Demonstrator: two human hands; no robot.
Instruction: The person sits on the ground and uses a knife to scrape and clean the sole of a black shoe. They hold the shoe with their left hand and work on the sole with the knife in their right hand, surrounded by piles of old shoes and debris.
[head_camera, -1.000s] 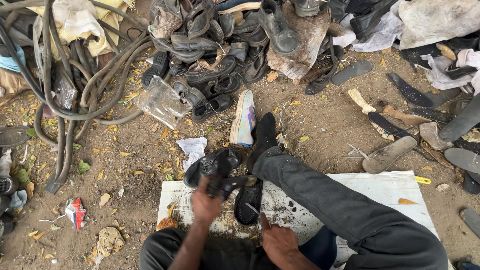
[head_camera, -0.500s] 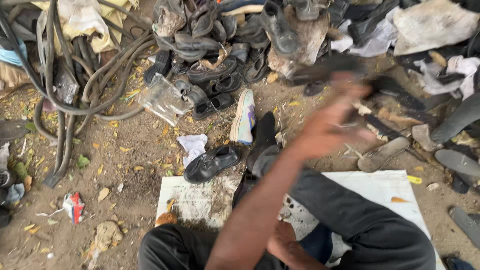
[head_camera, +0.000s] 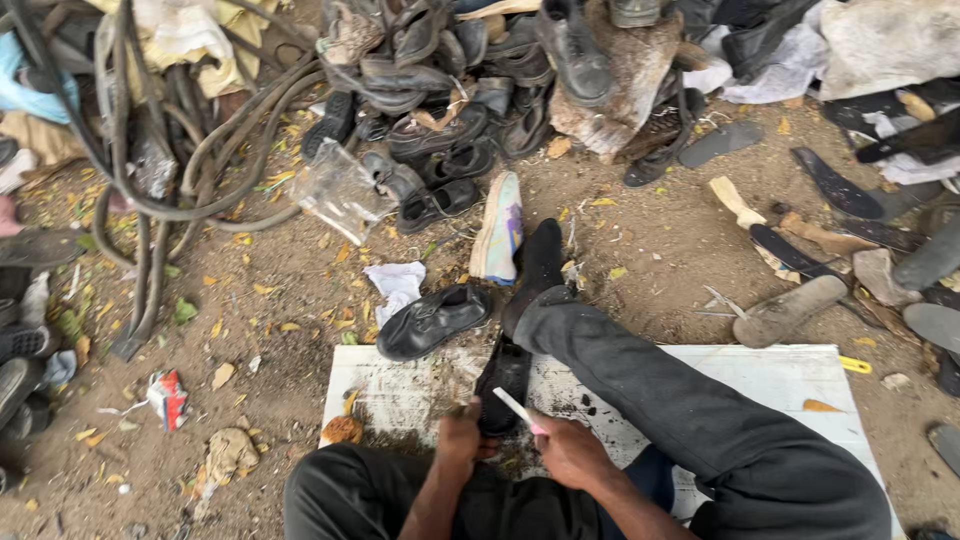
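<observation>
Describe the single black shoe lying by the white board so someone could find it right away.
Start at the white board on the dirt. Just off its far left corner lies the black shoe, on its side beside a crumpled white paper. Unlike the piled shoes beyond, it lies alone.

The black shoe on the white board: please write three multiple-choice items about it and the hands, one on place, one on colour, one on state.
1. Where does the black shoe lie?
A. at the white board's far left corner
B. on the shoe pile
C. in a hand
2. What colour is the stick in the right hand?
A. red
B. white
C. green
3. The left hand is
A. raised
B. pressing down on the dark sole
C. out of view

A: its toe overlaps that corner. B: the stick looks pale. B: it rests on the sole.
</observation>
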